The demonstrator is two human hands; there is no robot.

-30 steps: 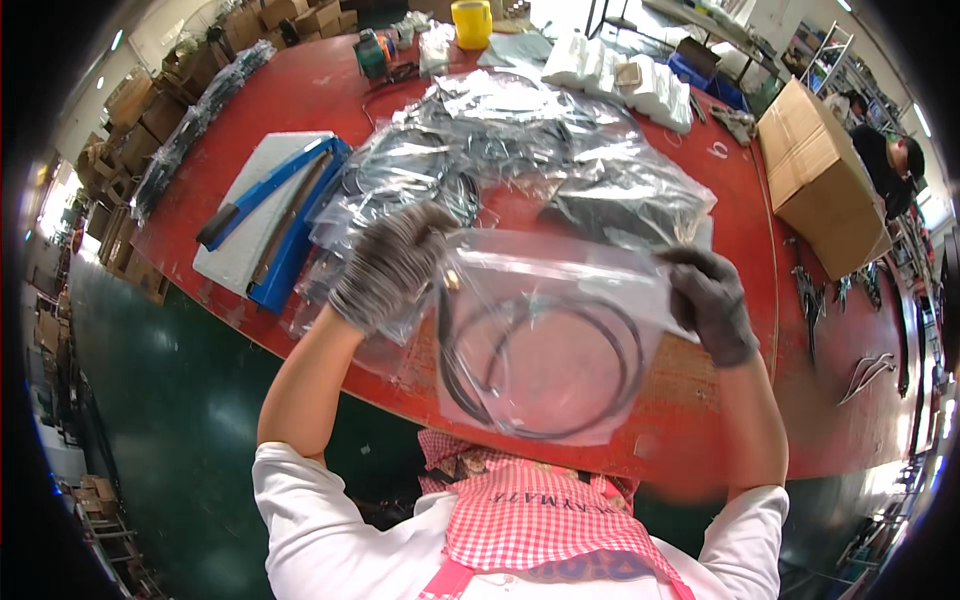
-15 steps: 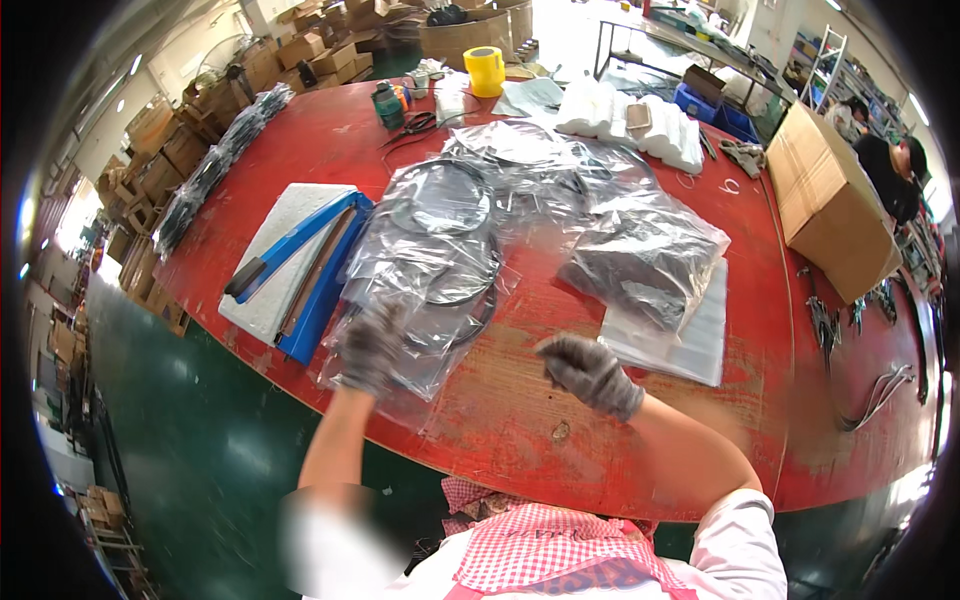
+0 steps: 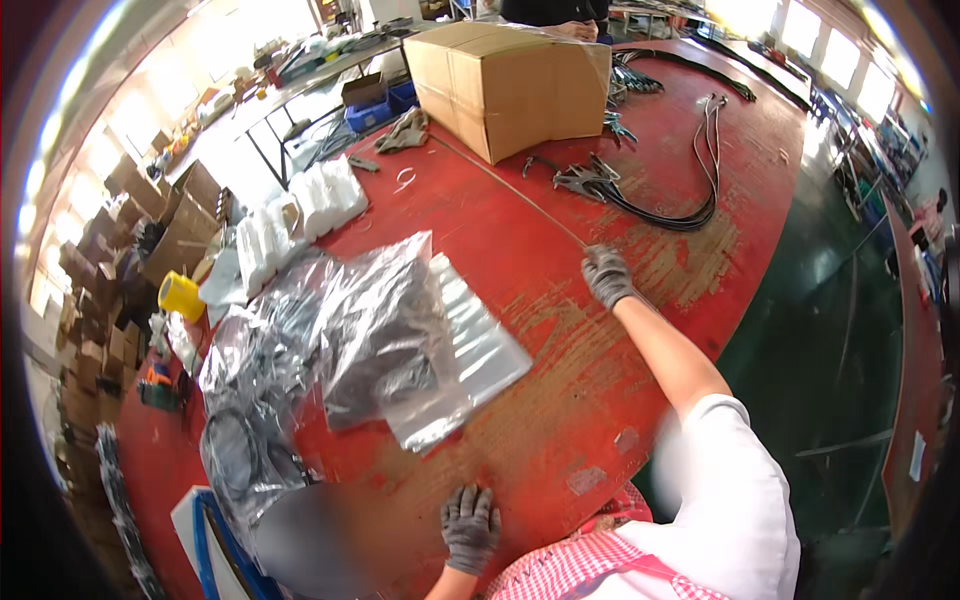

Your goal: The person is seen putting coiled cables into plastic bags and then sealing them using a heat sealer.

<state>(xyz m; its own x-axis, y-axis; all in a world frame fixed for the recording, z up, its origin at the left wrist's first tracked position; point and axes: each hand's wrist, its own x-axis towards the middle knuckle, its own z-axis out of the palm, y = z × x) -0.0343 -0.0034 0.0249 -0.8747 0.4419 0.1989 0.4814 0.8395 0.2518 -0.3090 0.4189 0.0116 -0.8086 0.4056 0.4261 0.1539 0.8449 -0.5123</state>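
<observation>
My left hand (image 3: 470,528), in a grey glove, lies flat on the red table near its edge, fingers stretched and holding nothing. My right hand (image 3: 607,275), gloved too, is reached out over the table with its fingers curled in; I see nothing in them. Black cables (image 3: 690,218) with metal-looking ends lie beyond the right hand, apart from it. Left of my hands are clear plastic bags (image 3: 385,330) and a stack of flat clear bags (image 3: 470,350). Bagged coiled black cables (image 3: 235,450) lie farther left.
A large cardboard box (image 3: 500,90) stands on the table (image 3: 480,220), with a person (image 3: 555,12) behind it. White rolls (image 3: 300,210), a yellow tape roll (image 3: 181,296) and a loose glove (image 3: 404,132) sit toward the far side. A blue bag sealer (image 3: 225,550) shows at lower left.
My view has swung right. My right hand has reached outward toward the cables. My left hand has left the bagged coils and now lies on the bare tabletop.
</observation>
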